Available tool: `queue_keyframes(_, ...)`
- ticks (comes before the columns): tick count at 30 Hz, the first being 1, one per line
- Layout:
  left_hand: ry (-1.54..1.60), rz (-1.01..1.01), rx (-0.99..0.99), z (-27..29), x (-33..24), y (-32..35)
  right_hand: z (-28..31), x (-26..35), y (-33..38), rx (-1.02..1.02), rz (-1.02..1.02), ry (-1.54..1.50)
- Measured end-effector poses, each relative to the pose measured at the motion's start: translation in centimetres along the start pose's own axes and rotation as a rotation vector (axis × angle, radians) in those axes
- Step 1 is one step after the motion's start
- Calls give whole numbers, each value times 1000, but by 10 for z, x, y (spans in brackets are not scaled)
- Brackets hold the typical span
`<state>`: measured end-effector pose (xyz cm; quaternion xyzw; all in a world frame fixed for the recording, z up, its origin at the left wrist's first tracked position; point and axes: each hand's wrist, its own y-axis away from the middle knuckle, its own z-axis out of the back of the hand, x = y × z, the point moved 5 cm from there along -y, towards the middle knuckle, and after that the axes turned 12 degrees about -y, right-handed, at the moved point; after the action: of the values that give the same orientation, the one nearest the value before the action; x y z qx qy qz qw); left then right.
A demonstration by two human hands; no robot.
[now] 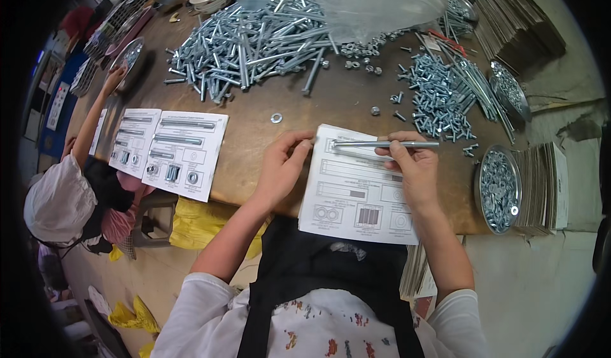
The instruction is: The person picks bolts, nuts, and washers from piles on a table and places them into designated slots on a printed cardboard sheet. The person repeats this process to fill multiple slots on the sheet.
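In front of me lies a white printed card (331,196) with outline drawings of bolts and round parts, apparently on top of a stack. My right hand (415,170) pinches a long silver bolt (366,144) between thumb and fingers. The bolt lies level across the top of the card, its head to the left over the uppermost drawing. My left hand (281,170) is closed at the card's upper left edge, thumb and fingertips against it. A loose washer (276,118) rests on the table beyond my left hand.
Long bolts (254,46) are heaped at the back, partly under clear plastic (375,8). Short bolts (439,97) and a bowl of small metal parts (498,189) are at right, beside card stacks (538,183). Filled cards (184,151) lie left; a co-worker's hand (116,77) reaches into a dish.
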<state>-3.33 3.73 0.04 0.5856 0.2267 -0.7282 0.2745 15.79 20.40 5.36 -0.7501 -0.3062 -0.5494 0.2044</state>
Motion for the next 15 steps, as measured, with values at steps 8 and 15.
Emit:
queue_keyframes(8,-454,-279,205,-3,-29,-16,5,-13,9,-68,-166,-38)
queue_keyframes(15,-660,-404,170,-6,-42,-14,46,20,20,96,541,977)
